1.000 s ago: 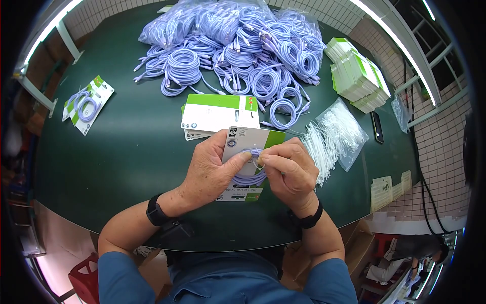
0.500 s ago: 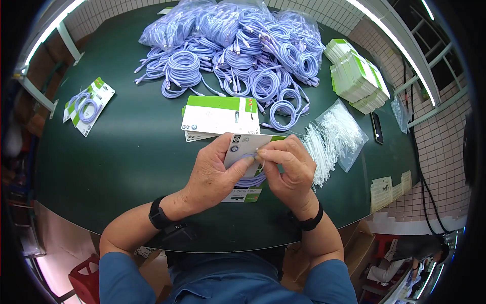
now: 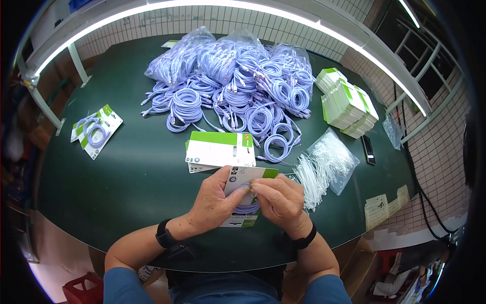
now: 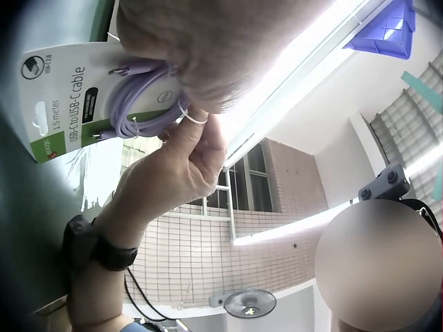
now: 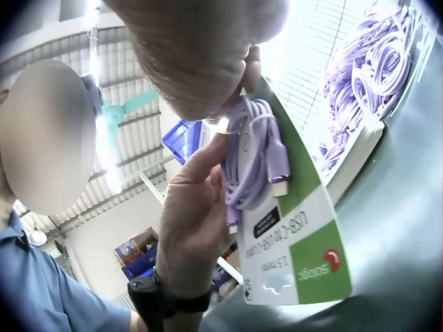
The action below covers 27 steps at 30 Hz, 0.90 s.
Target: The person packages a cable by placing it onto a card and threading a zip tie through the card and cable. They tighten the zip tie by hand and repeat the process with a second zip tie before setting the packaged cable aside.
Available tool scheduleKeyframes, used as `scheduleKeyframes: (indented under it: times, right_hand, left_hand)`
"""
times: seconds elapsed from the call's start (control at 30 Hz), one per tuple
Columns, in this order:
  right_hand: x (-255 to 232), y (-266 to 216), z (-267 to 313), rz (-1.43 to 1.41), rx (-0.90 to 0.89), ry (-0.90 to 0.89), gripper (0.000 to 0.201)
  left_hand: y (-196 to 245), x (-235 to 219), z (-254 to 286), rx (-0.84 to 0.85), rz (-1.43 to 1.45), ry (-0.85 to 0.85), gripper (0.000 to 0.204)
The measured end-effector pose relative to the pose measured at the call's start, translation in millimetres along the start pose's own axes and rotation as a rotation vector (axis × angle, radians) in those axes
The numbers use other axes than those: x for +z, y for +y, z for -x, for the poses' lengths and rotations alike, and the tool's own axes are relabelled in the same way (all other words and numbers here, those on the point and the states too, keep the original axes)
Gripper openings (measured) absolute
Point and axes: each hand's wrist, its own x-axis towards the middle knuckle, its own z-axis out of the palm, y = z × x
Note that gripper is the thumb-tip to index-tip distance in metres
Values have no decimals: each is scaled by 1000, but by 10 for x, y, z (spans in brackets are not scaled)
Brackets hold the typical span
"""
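Observation:
My left hand (image 3: 215, 200) grips a white and green packaging card (image 3: 242, 175), its thumb pressing a coiled lilac USB-C cable (image 4: 131, 104) against the card's face. A thin white cable tie (image 4: 195, 119) loops round the coil near the thumb. My right hand (image 3: 281, 202) pinches the tie with thumb and forefinger, right beside the left thumb. In the right wrist view the coil (image 5: 242, 159) lies flat along the card (image 5: 322, 242), with its metal plugs toward the printed end. The fingers partly hide the tie's end.
Beyond the hands lie stacked cards (image 3: 217, 152) and a large heap of lilac cables (image 3: 238, 101), some bagged. At right are loose white cable ties (image 3: 311, 182) on a plastic bag, a phone (image 3: 368, 149) and card stacks (image 3: 349, 106). Carded cables (image 3: 96, 133) lie at left.
The head view has tilted up, so the table and hands appear lower. The right hand keeps its pinch on the tie beside the left thumb; the left hand still holds the card.

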Motion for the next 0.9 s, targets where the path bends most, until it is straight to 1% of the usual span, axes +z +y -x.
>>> scheduleKeyframes:
  times: [0.07,0.1,0.2,0.23,0.33,0.37,0.47,0.5,0.6,0.63,0.73,0.77,0.87,0.9]
  right_hand:
    - [-12,18,-16,-52,62,16,33]
    - [-27,32,-29,-50,65,15,33]
    - [-80,76,-49,-128,91,-59,35]
    - [-91,90,-56,-129,102,-55,35]
    - [-131,121,-58,-167,52,-78,36]
    - [-135,124,-44,-166,63,-72,36]
    - [-142,142,-16,-233,198,148,31]
    - [-157,163,-11,-232,208,156,31]
    - [-239,265,-3,-614,929,302,22]
    - [-222,286,-2,-616,939,317,22]
    - [-129,324,68,-1325,1261,-138,22]
    - [-97,321,107,-1333,1266,-121,22]
    - [4,318,195,-1552,1119,-208,19]
    - [29,332,215,-1562,1117,-200,19]
  left_hand:
    - [26,13,-1,10,-19,-14,31]
    - [40,19,-3,9,-18,-15,31]
    - [86,23,3,-21,19,-25,32]
    - [91,11,-8,-30,16,-31,32]
    - [90,-37,-49,-66,13,-58,33]
    - [94,-47,-56,-74,10,-67,33]
    - [123,-74,-78,-65,107,-51,33]
    - [145,-76,-73,-74,103,-59,33]
    - [248,-76,-52,-90,151,-139,33]
    - [260,-67,-42,-101,144,-151,33]
    - [270,-32,-3,-106,170,-193,33]
    - [257,-36,2,-117,164,-204,33]
    - [192,-69,19,-72,116,-219,31]
    - [185,-77,23,-78,108,-221,31]
